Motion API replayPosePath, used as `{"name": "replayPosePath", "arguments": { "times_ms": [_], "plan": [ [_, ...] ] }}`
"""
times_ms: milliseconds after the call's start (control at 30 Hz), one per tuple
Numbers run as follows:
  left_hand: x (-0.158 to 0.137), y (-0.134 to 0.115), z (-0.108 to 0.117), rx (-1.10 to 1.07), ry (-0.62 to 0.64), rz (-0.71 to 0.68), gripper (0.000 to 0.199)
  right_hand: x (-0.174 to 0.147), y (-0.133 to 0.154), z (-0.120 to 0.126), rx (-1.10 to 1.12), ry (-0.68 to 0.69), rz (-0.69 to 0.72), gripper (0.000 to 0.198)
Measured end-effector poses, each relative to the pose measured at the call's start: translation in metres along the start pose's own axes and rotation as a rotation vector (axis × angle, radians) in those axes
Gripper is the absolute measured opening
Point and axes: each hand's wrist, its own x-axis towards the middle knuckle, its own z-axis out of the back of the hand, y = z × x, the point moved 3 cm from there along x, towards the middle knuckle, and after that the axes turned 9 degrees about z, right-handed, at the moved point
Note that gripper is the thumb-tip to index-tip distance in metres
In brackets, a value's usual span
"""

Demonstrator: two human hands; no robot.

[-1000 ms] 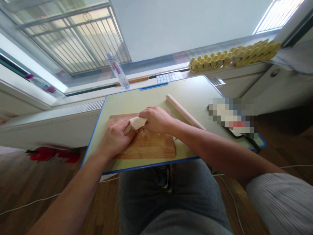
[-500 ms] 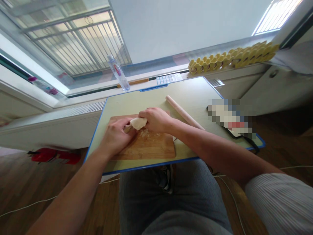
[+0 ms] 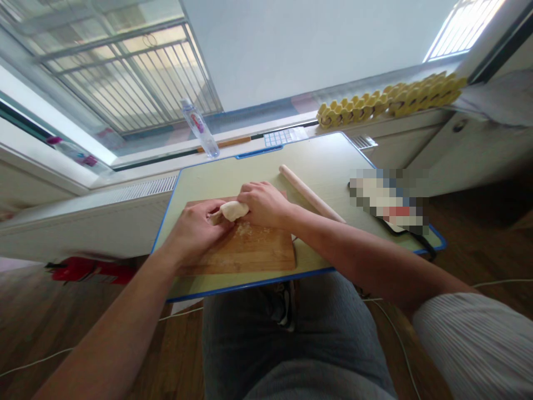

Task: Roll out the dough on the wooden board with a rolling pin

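Dough (image 3: 234, 211) rounder than before, over board (image 3: 262, 254) by window (image 3: 137, 72)

Left hand (image 3: 195, 228) and right hand (image 3: 266, 203) are gripping a pale dough lump (image 3: 234, 210) left of frame center, over a wooden board (image 3: 258, 254) with scattered crumbs (image 3: 245, 229). Rolling pin (image 3: 311, 193) is lying diagonally right of center on the blue-edged table (image 3: 325, 149). Pixelated item (image 3: 387, 200) is sitting at center right. Clear bottle (image 3: 200, 128) is standing upper left, yellow egg trays (image 3: 391, 104) are resting upper right, red extinguisher (image 3: 91, 270) is showing lower left.
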Motion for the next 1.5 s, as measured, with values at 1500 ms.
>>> {"name": "replayPosePath", "arguments": {
  "times_ms": [1500],
  "plan": [
    [0.043, 0.012, -0.014, -0.091, 0.011, 0.112, 0.043, -0.001, -0.024, 0.004, 0.097, -0.037, -0.180, 0.027]
  ]
}}
